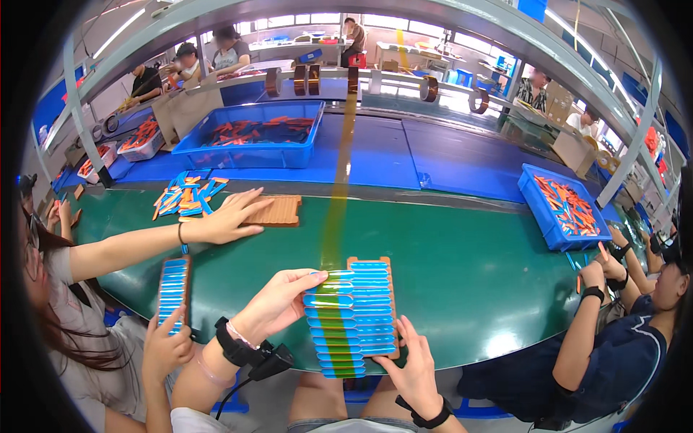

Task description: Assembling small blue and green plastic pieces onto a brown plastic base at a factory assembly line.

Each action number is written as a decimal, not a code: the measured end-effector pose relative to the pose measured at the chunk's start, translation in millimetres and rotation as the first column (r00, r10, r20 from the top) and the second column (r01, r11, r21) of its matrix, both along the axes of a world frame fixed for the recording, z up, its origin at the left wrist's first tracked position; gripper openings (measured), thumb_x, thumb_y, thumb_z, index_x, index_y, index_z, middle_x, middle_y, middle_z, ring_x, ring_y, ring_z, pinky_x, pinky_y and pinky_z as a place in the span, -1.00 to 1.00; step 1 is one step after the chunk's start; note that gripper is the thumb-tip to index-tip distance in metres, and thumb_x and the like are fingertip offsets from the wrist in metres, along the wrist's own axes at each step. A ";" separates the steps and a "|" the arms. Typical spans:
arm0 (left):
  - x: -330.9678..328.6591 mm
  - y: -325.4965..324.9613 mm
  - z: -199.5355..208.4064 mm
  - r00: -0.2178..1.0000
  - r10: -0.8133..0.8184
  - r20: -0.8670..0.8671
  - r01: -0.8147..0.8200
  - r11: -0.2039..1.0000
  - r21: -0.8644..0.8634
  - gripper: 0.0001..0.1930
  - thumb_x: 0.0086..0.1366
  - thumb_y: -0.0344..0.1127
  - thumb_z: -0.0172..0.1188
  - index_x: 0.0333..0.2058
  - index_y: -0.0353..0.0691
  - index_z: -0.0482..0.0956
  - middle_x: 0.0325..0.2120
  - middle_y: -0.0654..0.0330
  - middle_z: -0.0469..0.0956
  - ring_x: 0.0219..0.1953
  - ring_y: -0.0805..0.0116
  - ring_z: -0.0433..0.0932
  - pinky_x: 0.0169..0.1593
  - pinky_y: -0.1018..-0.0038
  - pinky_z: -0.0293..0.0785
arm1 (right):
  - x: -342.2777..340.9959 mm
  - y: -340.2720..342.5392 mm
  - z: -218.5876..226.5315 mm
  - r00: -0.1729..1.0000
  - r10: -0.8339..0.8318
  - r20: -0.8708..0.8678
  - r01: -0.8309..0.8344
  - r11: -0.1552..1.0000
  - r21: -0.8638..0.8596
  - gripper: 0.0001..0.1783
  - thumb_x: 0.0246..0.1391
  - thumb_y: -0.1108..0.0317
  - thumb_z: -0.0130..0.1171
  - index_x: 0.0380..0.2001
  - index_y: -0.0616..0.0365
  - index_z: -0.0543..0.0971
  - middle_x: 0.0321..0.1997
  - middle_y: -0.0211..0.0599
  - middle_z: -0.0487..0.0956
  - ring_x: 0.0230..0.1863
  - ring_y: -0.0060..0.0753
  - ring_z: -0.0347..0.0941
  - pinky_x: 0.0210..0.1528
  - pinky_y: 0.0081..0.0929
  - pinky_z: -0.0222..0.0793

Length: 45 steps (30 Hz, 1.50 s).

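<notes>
In front of me a brown ridged board [395, 303] carries a row of slim blue pieces [373, 307]. Their left ends extend past the board. A band of amber tape [333, 325] lies across those ends and rises to a roll on the overhead rail. My left hand [278, 303] is closed in a pinch at the top left of the row, on the edge of the tape. Below, my right hand [413, 364] grips the board's lower right corner between thumb and fingers.
At left a co-worker's hand [231, 216] rests on another brown board [278, 211] beside loose blue and orange pieces [189, 195]; the other holds a filled board [173, 289]. Blue bins [249, 160] [552, 224] stand beyond. Tape rolls [299, 79] hang overhead. Another co-worker sits right.
</notes>
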<state>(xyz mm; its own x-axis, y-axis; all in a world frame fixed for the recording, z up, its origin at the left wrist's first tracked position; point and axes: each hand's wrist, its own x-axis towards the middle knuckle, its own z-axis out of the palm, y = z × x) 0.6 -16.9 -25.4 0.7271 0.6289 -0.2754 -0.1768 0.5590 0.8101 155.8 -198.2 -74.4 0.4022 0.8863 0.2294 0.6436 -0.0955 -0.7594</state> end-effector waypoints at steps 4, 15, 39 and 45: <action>-4.4 -5.2 5.3 1.000 0.012 0.017 -0.013 1.000 0.025 -0.83 0.19 -0.30 0.06 -0.33 -0.28 0.48 -0.40 0.26 0.50 -0.37 0.55 0.46 -0.29 0.60 0.39 | -2.7 19.3 26.6 0.988 0.144 0.062 -0.147 0.987 0.058 -0.36 -0.13 0.26 0.21 0.00 0.30 0.21 -0.10 -0.09 0.35 -0.13 -0.12 0.28 -0.15 -0.37 0.29; 16.4 -31.2 16.6 0.992 0.119 0.044 -0.127 0.921 0.367 -0.92 0.15 -0.41 0.09 -0.40 -0.28 0.47 -0.44 0.28 0.49 -0.38 0.62 0.43 -0.31 0.68 0.34 | 18.3 90.3 74.7 0.631 0.403 -0.663 -0.448 0.887 0.113 -0.77 0.06 0.25 0.03 -0.44 0.23 0.43 -0.52 -0.51 0.41 -0.49 -0.78 0.27 -0.46 -0.76 0.20; 7.8 -125.3 -69.1 0.668 0.676 -0.309 0.307 0.128 0.943 -0.45 -0.12 -0.30 0.26 -0.11 -0.40 0.36 -0.05 0.08 0.35 -0.02 0.16 0.26 -0.02 0.30 0.06 | -12.8 -49.5 -1.7 0.545 0.043 -0.837 -0.173 0.983 -0.062 -0.86 -0.05 0.57 0.10 -0.38 0.28 0.38 -0.39 -0.39 0.48 -0.40 -0.77 0.36 -0.44 -0.83 0.26; 2.3 -156.4 -65.6 0.634 0.670 -0.386 0.392 0.152 0.907 -0.43 -0.17 -0.30 0.27 -0.13 -0.45 0.36 -0.03 0.08 0.34 -0.02 0.19 0.27 -0.07 0.31 0.00 | -12.3 -49.4 -0.4 0.525 -0.051 -0.849 -0.072 0.992 -0.104 -0.75 0.02 0.55 0.03 -0.24 0.21 0.23 -0.36 -0.29 0.49 -0.39 -0.71 0.39 -0.42 -0.80 0.29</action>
